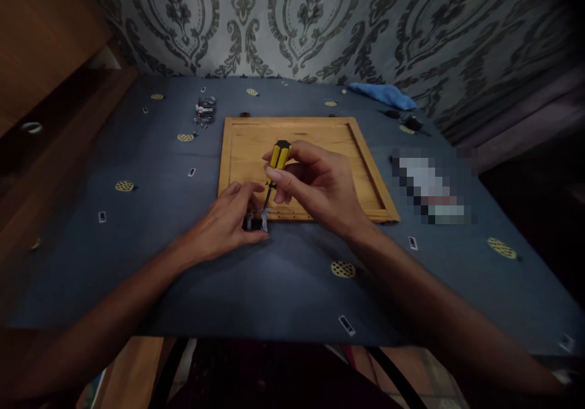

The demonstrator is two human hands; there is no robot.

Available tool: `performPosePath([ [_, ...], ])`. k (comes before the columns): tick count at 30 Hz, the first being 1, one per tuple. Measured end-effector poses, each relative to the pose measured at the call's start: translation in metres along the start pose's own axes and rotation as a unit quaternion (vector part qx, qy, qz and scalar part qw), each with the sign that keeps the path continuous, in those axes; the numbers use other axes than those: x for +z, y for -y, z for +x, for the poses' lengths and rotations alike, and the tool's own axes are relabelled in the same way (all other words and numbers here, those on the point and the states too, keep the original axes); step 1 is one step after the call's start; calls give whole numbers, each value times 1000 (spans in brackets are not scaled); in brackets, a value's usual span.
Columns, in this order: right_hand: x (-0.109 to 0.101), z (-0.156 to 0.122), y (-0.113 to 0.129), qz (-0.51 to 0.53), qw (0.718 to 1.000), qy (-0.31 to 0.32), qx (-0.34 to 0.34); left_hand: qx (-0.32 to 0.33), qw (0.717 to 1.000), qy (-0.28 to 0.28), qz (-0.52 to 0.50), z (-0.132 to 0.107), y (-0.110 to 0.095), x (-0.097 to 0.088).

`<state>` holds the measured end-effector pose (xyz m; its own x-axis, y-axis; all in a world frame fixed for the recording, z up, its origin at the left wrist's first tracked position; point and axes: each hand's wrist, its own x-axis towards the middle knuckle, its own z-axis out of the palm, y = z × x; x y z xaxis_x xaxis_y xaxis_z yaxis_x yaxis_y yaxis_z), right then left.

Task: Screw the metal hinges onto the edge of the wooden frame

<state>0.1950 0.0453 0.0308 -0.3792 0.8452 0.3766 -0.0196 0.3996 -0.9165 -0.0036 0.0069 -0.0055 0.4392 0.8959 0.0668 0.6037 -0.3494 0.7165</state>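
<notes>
**One framed, yellow-brown wooden panel (251,147)**

My right hand (320,180) grips a screwdriver (280,156) with a yellow-and-black handle, its shaft reaching a silvery metal fitting (264,221) at the panel's near edge, left of middle. My left hand (228,217) curls around that fitting; whether it pinches, I cannot tell.

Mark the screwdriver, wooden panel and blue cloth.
Screwdriver (280,155): head view, on its yellow-and-black handle.
Wooden panel (249,156): head view, on its recessed face, left of the screwdriver.
Blue cloth (384,96): head view, on the middle of its folded length.
</notes>
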Motion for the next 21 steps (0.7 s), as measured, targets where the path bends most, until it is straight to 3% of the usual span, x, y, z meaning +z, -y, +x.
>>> performPosePath([
  [8,13,19,-10,36,999,-7,8,9,1000,-2,8,1,-2,-1],
  [14,1,22,-3,38,996,86,8,4,1000,7,3,1,-4,-3],
  [21,9,24,-18,21,1000,-8,-3,11,1000,1,-1,0,-3,-2],
])
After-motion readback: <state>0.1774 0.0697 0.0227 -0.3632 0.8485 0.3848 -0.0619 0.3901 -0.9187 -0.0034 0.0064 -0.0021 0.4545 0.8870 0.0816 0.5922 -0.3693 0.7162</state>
